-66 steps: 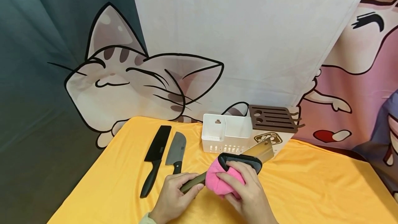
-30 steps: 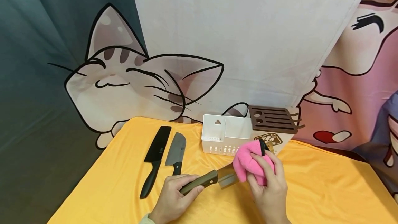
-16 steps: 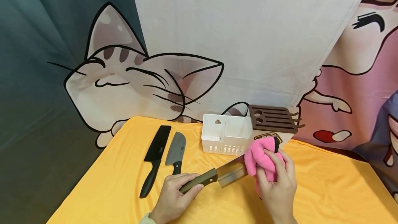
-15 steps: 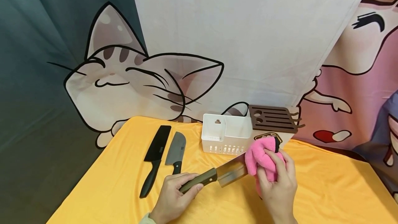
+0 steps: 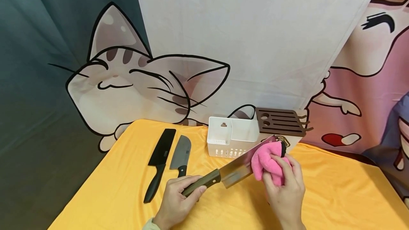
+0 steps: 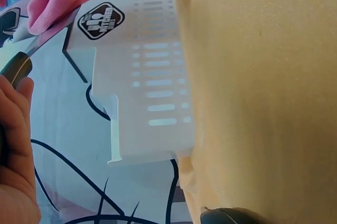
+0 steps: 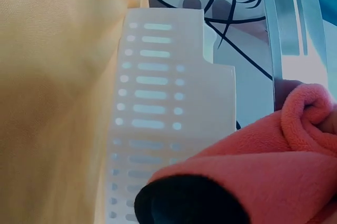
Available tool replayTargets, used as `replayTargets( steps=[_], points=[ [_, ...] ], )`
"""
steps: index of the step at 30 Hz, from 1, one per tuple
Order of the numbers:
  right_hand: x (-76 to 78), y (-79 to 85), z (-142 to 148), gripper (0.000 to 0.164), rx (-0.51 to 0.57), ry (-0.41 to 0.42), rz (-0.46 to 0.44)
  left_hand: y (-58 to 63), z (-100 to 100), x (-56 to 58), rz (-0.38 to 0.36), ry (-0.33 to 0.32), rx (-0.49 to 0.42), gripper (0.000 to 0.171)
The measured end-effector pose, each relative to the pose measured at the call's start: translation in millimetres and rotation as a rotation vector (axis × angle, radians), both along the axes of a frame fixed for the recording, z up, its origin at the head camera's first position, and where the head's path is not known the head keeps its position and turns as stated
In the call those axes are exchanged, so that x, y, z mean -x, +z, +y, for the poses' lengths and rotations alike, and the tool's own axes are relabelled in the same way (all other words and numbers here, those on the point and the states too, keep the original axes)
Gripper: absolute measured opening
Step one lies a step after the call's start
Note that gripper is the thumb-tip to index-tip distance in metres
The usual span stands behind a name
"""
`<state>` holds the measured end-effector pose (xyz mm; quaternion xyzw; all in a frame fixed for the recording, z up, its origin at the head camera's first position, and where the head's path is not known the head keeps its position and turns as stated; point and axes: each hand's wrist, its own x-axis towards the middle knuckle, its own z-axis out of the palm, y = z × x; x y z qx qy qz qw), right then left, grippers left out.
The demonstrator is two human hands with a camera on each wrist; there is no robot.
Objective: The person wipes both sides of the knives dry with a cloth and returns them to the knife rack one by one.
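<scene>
1. Yellow cloth covers the tabletop [image 5: 332, 191]; a cartoon-cat hanging [image 5: 255, 38] rises at twelve o'clock.
2. White rack [image 5: 244, 130], brown slotted top: one o'clock. Black knife [image 5: 162, 152] and grey-bladed knife [image 5: 182, 153]: ten o'clock.
3. Cleaver [image 5: 234, 169]: olive handle, shiny blade, held above the tabletop's middle, pointing to two o'clock.
4. Left grip [image 5: 177, 198] grasps its handle; right grip [image 5: 286, 191] clutches a pink cloth [image 5: 266, 159] over the blade.

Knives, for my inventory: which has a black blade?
The leftmost knife; the middle knife has a grey blade, the held knife a shiny metallic one.
</scene>
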<state>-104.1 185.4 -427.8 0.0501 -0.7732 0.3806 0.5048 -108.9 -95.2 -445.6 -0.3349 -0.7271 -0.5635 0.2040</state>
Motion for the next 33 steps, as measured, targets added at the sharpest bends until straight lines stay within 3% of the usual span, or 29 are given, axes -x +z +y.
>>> replayTargets(
  steps=[10,19,33],
  points=[
    [-0.8,-0.7,2.5,0.037,-0.071,0.057,-0.039,-0.2,-0.3,0.5,-0.012,0.002,-0.023,0.021],
    [-9.0,2.5,0.4,0.034,-0.182,0.147,-0.198,1.3,-1.2,0.6,-0.035,-0.008,-0.059,0.020],
    [-13.5,7.0,-6.3,0.041,-0.390,0.280,-0.235,-0.3,-0.8,1.6,-0.035,0.013,-0.055,0.019]
  ],
)
